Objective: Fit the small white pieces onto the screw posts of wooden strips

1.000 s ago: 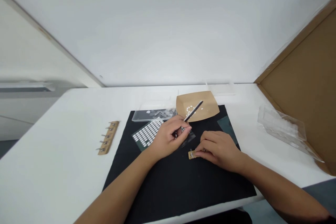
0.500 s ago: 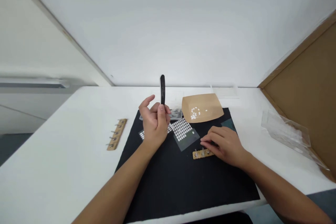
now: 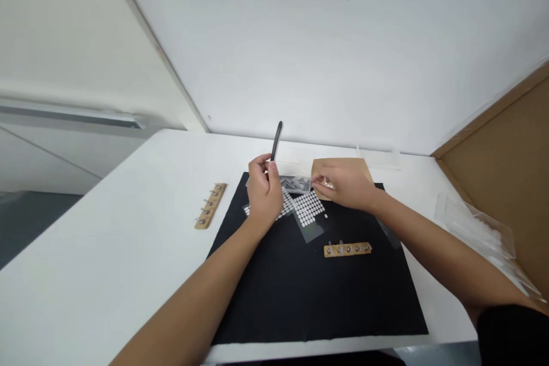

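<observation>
My left hand (image 3: 265, 193) is closed around a thin black tool (image 3: 277, 140) that points upward, over the far left part of the black mat (image 3: 313, 291). My right hand (image 3: 345, 183) reaches over the brown paper tray (image 3: 319, 167), with fingers pinched near a small clear bag of metal parts (image 3: 297, 184). What the fingers hold is too small to make out. A sheet of white dot stickers (image 3: 309, 210) lies just below both hands. A wooden strip with metal studs (image 3: 347, 250) lies on the mat, apart from both hands.
A second wooden strip with studs (image 3: 210, 206) lies on the white table (image 3: 107, 251) left of the mat. Clear plastic packaging (image 3: 480, 234) sits at the right beside a brown cardboard panel (image 3: 510, 143). A white wall stands behind.
My right hand left the wooden strip on the mat and moved up to the paper tray. My left hand stays raised with the black tool. The view shifted left.
</observation>
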A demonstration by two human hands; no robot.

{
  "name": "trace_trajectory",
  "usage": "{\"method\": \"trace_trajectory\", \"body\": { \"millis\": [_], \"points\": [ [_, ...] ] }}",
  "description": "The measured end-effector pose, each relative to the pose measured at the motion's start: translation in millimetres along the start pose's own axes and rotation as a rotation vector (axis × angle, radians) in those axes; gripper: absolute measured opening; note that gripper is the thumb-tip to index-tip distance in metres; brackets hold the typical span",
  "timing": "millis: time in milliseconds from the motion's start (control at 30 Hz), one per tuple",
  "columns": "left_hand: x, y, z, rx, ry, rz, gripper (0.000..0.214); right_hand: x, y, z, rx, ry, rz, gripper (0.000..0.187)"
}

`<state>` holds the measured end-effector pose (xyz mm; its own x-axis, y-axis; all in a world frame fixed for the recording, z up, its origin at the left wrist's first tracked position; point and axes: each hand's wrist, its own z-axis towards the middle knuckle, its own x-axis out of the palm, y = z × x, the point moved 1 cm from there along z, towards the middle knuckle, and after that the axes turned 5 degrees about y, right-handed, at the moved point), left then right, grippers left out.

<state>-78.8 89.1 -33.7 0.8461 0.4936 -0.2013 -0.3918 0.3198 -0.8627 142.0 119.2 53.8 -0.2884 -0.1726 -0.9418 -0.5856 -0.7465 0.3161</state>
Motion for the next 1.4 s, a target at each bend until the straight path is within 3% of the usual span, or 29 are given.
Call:
{"method": "trace_trajectory", "body": {
  "millis": [167,400,533,700,967,1133,1400],
  "points": [
    [-2.1,-3.1,1.5,-0.009,-0.091,0.019,0.033,12.4,0.4,60.2,-0.024,0.168,-0.140,0.022],
    [-9.1,-1.6,7.4,0.000,-0.186,0.040,0.035,31.1,6.5,107.9,-0.116,0.320,-0.231,0.035],
    [-13.7,-0.8,10.6,0.003,-0.209,0.064,0.035,46.1,7.8,122.0,-0.150,0.385,-0.253,0.018],
    [-16.4,-1.3,12.4,0.013,-0.209,0.053,0.034,54.4,12.0,125.4,-0.120,0.401,-0.275,0.010],
    [-15.4,-1.9,11.6,-0.001,-0.193,0.055,0.034,46.1,10.8,120.3,-0.051,0.414,-0.197,0.011],
    [-15.2,-3.3,10.5,0.013,-0.170,0.035,0.033,38.2,6.5,114.8,0.000,0.315,-0.063,0.005],
    [-15.2,-11.3,14.9,0.075,-0.014,0.132,0.027,35.9,-1.8,102.9,0.123,0.097,0.268,0.008]
  ]
}}
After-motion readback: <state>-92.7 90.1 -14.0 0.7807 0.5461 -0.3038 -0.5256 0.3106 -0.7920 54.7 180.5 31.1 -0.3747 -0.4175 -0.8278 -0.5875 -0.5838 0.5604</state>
